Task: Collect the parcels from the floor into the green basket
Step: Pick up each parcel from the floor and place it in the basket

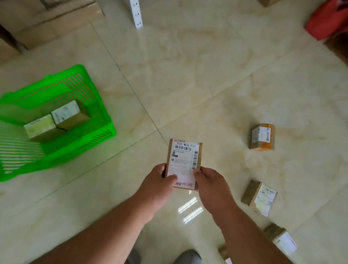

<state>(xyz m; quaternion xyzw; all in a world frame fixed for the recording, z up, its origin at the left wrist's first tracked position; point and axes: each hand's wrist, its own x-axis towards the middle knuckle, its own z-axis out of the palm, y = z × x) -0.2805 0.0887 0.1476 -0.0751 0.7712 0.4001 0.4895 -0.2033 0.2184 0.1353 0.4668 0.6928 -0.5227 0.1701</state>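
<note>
Cardboard-brown, the labelled parcel is gripped at its near end by both hands, left hand and right hand on opposite edges, its long axis pointing away from the person. The green basket, already holding two parcels, lies well off to the left hand's side, so that hand is nearer. Three more parcels sit on the floor beyond the right hand.

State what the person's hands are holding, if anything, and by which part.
Both hands, left hand and right hand, hold a labelled parcel by its near end, one on each side edge.
</note>
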